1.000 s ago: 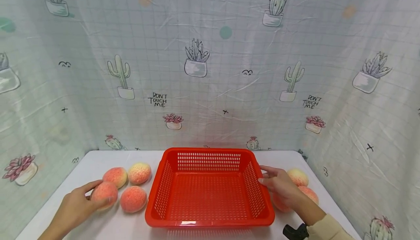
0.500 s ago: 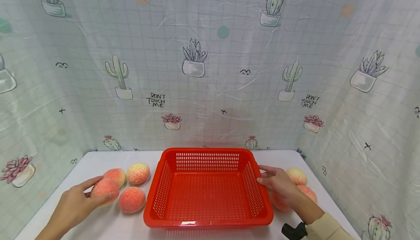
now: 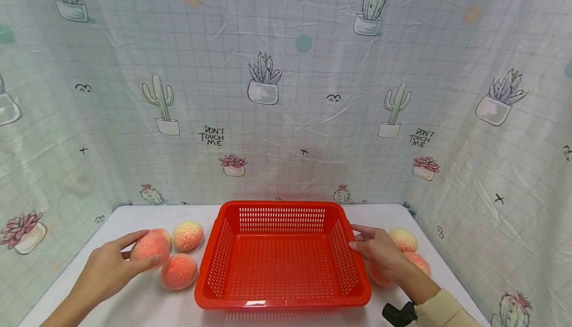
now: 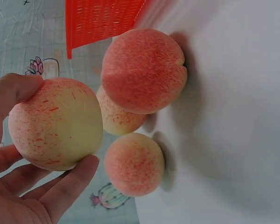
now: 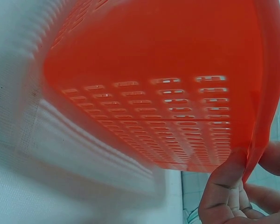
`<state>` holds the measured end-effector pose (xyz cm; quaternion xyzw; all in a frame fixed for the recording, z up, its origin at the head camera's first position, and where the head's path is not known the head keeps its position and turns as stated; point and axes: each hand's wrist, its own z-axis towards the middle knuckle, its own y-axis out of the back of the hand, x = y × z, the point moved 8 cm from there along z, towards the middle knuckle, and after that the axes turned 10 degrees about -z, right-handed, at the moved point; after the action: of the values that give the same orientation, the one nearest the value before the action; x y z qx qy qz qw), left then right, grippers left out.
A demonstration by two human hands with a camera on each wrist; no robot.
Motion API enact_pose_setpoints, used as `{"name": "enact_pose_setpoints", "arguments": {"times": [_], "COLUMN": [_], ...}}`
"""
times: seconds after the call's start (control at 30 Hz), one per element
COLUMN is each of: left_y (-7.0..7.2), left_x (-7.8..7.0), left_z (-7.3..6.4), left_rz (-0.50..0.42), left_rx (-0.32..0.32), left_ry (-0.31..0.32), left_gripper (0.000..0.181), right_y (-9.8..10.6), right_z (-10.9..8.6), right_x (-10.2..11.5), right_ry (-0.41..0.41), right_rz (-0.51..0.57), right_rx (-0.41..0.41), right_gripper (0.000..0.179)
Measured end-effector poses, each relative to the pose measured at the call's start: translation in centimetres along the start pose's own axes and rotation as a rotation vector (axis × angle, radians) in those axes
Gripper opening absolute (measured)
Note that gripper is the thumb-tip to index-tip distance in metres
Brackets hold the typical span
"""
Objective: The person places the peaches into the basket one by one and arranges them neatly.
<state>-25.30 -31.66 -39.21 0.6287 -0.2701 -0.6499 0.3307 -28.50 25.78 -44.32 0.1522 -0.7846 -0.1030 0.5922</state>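
In the head view my left hand (image 3: 100,272) holds a pink and yellow peach (image 3: 152,249) between thumb and fingers. The left wrist view shows this peach (image 4: 58,123) raised clear of the white table, its pale yellow side toward the camera. Just beyond it lie three more peaches, a pink one (image 4: 142,70) being the closest to that camera. A red plastic basket (image 3: 286,304) with slotted walls stands mid-table, its inside bare. On its right side my right hand (image 3: 382,252) pinches the rim, thumb and fingers on either side of the edge (image 5: 266,112).
Near my right forearm sit a yellowish peach (image 3: 403,240) and two pink ones, one of them (image 3: 379,274) partly hidden by the hand. A cactus-print curtain (image 3: 286,118) encloses the back and sides of the white table (image 3: 134,307).
My left hand has lifted the peach and carried it slightly rightward and away from me, so it now overlaps the peach behind. My right hand keeps its hold on the basket rim.
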Motion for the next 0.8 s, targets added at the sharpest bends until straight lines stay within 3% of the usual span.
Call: {"name": "enact_pose_setpoints", "arguments": {"times": [0.3, 0.47, 0.8], "left_y": [-0.2, 0.2, 0.0], "left_x": [-1.8, -2.8, -3.7], "left_z": [0.4, 0.4, 0.1], "left_rz": [-0.040, -0.051, -0.085], "left_rx": [0.019, 0.007, 0.008], "left_ry": [-0.002, -0.043, -0.065], "left_gripper": [0.099, 0.094, 0.093], "right_y": [0.3, 0.1, -0.1], "right_z": [0.1, -0.1, 0.3], "right_x": [-0.1, 0.1, -0.1], "right_ry": [0.004, 0.009, 0.003], "right_rz": [-0.017, -0.014, 0.010], "right_rx": [-0.014, 0.004, 0.000], "right_gripper": [0.061, 0.061, 0.062]}}
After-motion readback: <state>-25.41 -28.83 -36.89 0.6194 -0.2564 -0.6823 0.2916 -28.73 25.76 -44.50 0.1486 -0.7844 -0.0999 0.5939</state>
